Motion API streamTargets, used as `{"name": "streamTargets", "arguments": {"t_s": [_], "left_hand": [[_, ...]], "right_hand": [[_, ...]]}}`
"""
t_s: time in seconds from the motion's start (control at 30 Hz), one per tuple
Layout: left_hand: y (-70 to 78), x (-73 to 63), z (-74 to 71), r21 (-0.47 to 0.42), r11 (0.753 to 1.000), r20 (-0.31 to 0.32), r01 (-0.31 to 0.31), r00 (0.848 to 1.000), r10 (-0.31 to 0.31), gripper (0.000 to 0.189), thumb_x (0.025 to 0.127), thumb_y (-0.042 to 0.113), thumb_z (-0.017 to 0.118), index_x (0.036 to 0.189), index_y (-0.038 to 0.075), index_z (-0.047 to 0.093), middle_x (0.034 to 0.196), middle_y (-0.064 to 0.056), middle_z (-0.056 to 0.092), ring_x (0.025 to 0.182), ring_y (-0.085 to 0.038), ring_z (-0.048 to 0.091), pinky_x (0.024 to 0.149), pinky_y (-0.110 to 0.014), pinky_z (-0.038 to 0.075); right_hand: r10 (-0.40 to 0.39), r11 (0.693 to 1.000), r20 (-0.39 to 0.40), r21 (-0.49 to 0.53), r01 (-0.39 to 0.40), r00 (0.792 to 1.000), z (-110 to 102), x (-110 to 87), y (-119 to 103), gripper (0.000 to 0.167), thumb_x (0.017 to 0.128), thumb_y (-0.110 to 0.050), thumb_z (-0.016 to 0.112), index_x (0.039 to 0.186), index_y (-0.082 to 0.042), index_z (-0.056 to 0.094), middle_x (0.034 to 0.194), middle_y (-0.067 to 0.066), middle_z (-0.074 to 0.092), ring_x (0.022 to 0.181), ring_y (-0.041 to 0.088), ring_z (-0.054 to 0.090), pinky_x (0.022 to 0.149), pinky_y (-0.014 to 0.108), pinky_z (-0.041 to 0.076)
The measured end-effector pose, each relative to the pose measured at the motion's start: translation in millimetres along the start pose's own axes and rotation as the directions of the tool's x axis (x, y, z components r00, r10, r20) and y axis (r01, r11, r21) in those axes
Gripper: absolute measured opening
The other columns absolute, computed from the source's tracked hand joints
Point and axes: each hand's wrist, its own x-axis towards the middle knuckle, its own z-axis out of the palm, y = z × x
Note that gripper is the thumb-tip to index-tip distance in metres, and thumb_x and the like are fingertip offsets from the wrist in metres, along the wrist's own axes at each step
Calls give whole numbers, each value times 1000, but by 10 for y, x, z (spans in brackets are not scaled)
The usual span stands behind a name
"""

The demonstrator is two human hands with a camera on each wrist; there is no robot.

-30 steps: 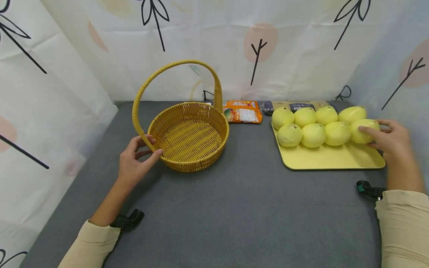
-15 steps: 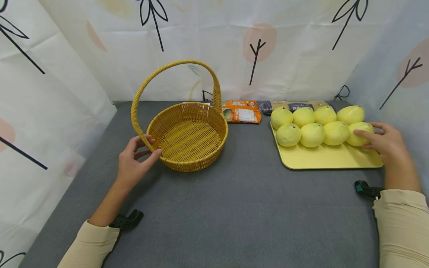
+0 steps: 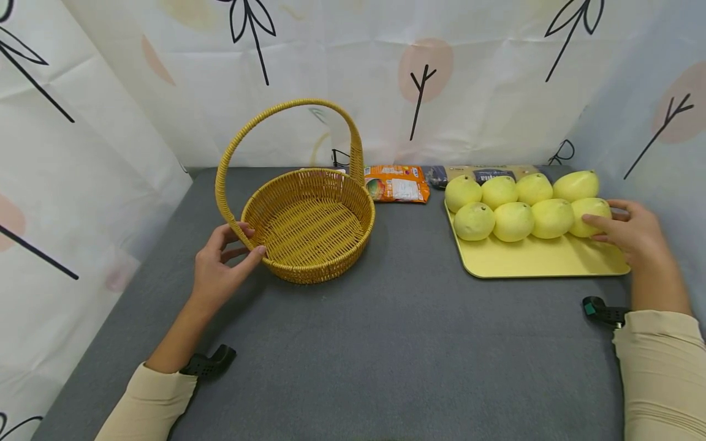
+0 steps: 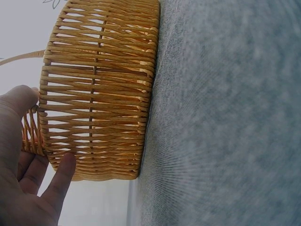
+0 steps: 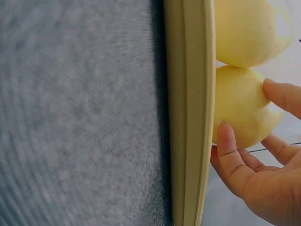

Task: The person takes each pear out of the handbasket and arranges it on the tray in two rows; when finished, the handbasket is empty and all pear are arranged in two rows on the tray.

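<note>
On the left of the head view stands a yellow woven basket (image 3: 311, 274) with a tall arched handle (image 3: 300, 104) and nothing inside. My left hand (image 3: 220, 260) grips it where the handle meets the near-left rim; in the left wrist view the thumb (image 4: 21, 99) is at the rim and a finger lies along the outer wall. To the right, two rows of pale yellow round fruits (image 3: 514, 222) sit on a yellow tray (image 3: 546, 262). My right hand (image 3: 640, 233) holds the rightmost front fruit (image 5: 242, 103) between thumb and fingers; it sits on the tray, against its neighbour.
Behind the basket's right side lies an orange packet (image 3: 399, 184). A long dark-and-tan package (image 3: 474, 173) lies along the back edge, partly hidden by the fruits. The grey tabletop (image 3: 375, 355) extends in front, and patterned cloth (image 3: 496, 92) hangs behind.
My right hand has moved slightly left, bringing the rightmost front fruit closer to its neighbour on the tray. The left hand and the basket have stayed still.
</note>
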Motion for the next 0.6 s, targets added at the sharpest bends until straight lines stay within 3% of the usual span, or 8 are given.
{"name": "streamTargets", "arguments": {"t_s": [0.27, 0.33, 0.4, 0.5, 0.6], "left_hand": [[-3, 5, 28, 13, 1000, -17, -14, 1000, 15, 53, 76, -20, 76, 123, -11, 56, 119, -21, 62, 106, -21, 62, 84, -18, 56], [7, 7, 32, 19, 1000, -20, -18, 1000, 19, 52, 76, -20, 76, 123, -11, 56, 119, -20, 62, 106, -19, 62, 84, -18, 56], [28, 11, 30, 33, 999, -17, -9, 1000, 9, 50, 77, -17, 76, 122, -10, 56, 119, -18, 63, 106, -17, 62, 84, -18, 55], [66, 19, 21, 91, 996, -16, 11, 1000, -10, 49, 80, -9, 79, 123, -7, 58, 122, -13, 63, 111, -19, 60, 89, -23, 54], [96, 27, 0, 152, 988, -30, 19, 999, -15, 61, 80, 2, 83, 133, -2, 54, 132, -11, 58, 123, -25, 53, 97, -38, 50]], "right_hand": [[17, 999, 8, -32, -17, 1000, -52, 37, 42, 91, 98, -44, 58, 157, 6, 8, 157, 38, 13, 65, -9, 50, 63, 20, 57], [27, 998, -10, -62, -28, 1000, -53, 49, 47, 95, 96, -50, 57, 158, 4, 10, 157, 37, 13, 79, 6, 60, 71, 29, 57], [34, 997, -25, -69, -36, 999, -48, 52, 39, 95, 96, -53, 56, 158, 2, 11, 158, 36, 13, 104, 30, 62, 85, 45, 55], [39, 996, -80, -76, -46, 996, -7, 50, 7, 93, 96, -54, 54, 159, 0, 13, 160, 32, 14, 133, 53, 34, 99, 62, 44], [10, 997, -100, -72, -17, 995, 21, 22, -50, 89, 97, -51, 53, 159, -1, 14, 161, 30, 12, 140, 54, 23, 108, 66, 34]]}}
